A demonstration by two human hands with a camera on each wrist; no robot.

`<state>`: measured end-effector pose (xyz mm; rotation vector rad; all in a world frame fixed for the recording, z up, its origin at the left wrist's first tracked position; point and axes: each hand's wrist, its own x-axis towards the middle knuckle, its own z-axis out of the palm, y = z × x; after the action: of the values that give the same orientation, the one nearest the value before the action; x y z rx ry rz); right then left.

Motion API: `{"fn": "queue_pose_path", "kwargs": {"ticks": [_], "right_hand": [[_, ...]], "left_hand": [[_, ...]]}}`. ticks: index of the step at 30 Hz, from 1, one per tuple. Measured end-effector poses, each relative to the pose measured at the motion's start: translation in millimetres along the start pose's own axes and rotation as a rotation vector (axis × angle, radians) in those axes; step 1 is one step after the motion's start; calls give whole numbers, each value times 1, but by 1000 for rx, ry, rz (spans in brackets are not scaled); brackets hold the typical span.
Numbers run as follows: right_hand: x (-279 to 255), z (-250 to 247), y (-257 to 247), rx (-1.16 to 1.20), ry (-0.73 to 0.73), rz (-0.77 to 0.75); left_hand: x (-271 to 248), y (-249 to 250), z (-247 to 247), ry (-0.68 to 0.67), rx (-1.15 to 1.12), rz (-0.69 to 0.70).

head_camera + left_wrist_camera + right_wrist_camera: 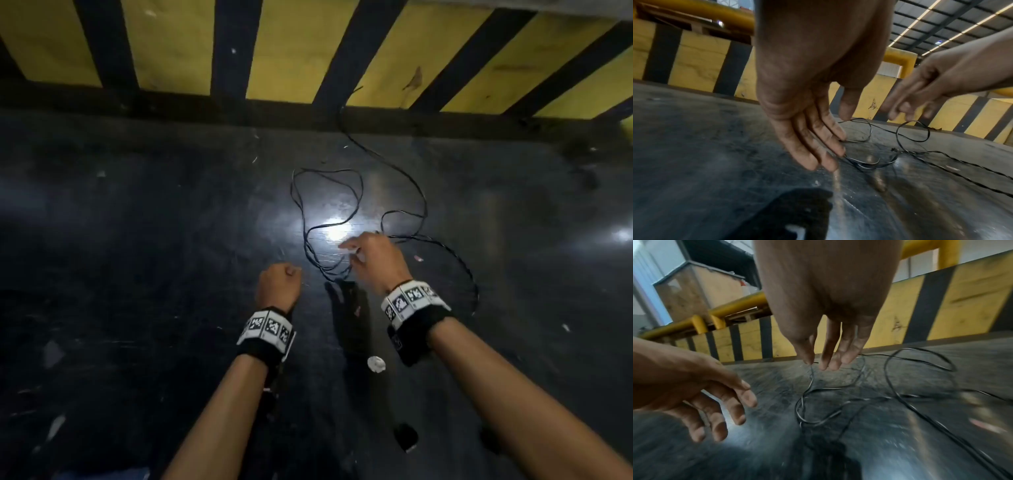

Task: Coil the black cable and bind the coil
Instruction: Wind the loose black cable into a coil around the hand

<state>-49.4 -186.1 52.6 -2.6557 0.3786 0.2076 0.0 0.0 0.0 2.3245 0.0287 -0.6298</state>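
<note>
Pinching one end of the black cable, the right hand lifts it, loose loops trailing far-right, while the left hand waits nearby, fingers relaxed.

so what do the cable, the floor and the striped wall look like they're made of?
Cable: thin black wire, probably plastic-sheathed; it glints and lies in springy loose loops.
Floor: hard and dark, perhaps sealed or painted concrete; glossy, it mirrors a light, and is scuffed.
Striped wall: yellow and black paint, matt, stained and scratched; the base under the paint cannot be told.
</note>
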Motion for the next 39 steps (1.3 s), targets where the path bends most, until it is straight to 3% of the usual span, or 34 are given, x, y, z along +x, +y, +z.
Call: {"fn": "queue_pose_path", "kwargs": {"ticks": [9,14,17,27,31,35,39], "right_hand": [[118,48,-27,-238,-161,-316],[140,59,-9,-428,-60,-229],[143,61,7,-459,-77,-186],[116,61,28,-372,-71,-218],[87,52,25,-235,-144,-179],[55,24,23,16,-131,-156],[14,-29,11,113,-16,-209]], "left_hand": [[50,9,36,59,-94,-153],[60,11,46,99,-78,-164],[62,16,48,108,-51,-158],[46,11,29,79,-77,-121],[30,-1,21,54,-190,-76],[1,-5,-5,67,-300,-34],[-33,5,-40,104,-277,95]]}}
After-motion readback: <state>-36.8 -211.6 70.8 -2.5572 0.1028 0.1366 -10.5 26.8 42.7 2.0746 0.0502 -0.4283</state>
